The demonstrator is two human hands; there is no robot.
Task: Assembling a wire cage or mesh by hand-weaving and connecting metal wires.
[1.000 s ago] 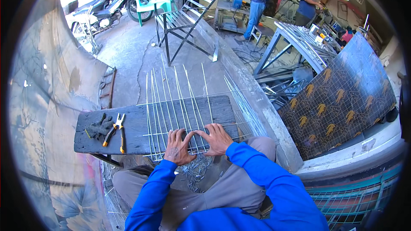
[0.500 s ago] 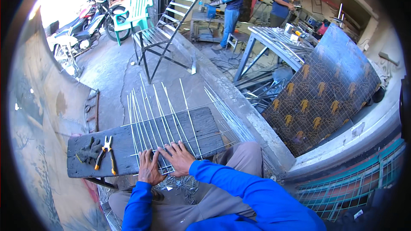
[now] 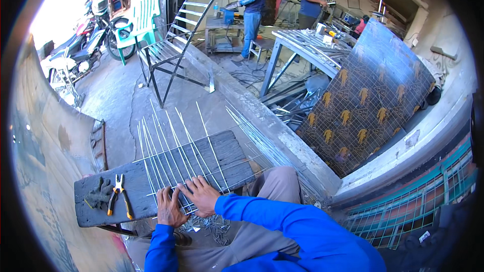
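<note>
On the far-right worktable (image 3: 270,68), slim metal pieces lie in a loose heap around a pale cup-shaped vessel (image 3: 320,28), whose inside I can't see from here. My own load sits on a dark wooden bench (image 3: 233,148): at its left end a crumpled grey glove (image 3: 100,194) lies just beside pliers (image 3: 118,188) with orange-and-black handles, jaws pointing away from me.

The thin metal rods (image 3: 180,146) lie across the middle of the bench, most running near to far and fanning unevenly, a few crossing them, their far tips reaching past the wood. My left hand (image 3: 171,210) and right hand (image 3: 202,199) are on their near ends, side by side, fingers stretched and a little apart, thumbs toward each other; I can't tell whether either is pinching a rod. The wood is grainy and worn, the rods straight and smooth. Below my hands, short metal clippings (image 3: 217,229) are scattered on the ground.

My knee (image 3: 282,186) crowds the bench's near right corner, and a bundle of long rods (image 3: 267,146) runs along the concrete ledge (image 3: 302,153) to the right. Farther off, bare floor (image 3: 116,100) opens to the left of a slatted metal seat (image 3: 164,50)
</note>
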